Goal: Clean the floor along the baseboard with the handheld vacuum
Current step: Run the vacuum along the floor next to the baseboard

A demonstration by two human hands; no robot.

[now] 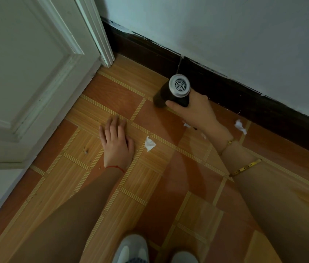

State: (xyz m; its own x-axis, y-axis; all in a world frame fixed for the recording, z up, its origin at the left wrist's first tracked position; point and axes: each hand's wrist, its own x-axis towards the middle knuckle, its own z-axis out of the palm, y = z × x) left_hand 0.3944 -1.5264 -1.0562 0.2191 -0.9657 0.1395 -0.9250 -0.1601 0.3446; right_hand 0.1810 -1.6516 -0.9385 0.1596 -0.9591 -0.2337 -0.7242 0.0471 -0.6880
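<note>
My right hand [195,109] grips the black handheld vacuum [172,92], whose silver vented rear cap faces me. Its nozzle points down at the orange tiled floor [112,92], close to the dark baseboard [226,88]. My left hand [116,141] lies flat on the floor, fingers spread, holding nothing. White paper scraps lie on the tiles: one [149,144] just right of my left hand, a small one [187,125] under my right wrist, another [240,126] near the baseboard to the right.
A white panelled door [26,73] and its frame [100,35] fill the left side, meeting the baseboard in the corner. The pale wall [226,25] runs above the baseboard. My white shoes [132,249] show at the bottom edge. Small dark specks [86,151] dot the floor.
</note>
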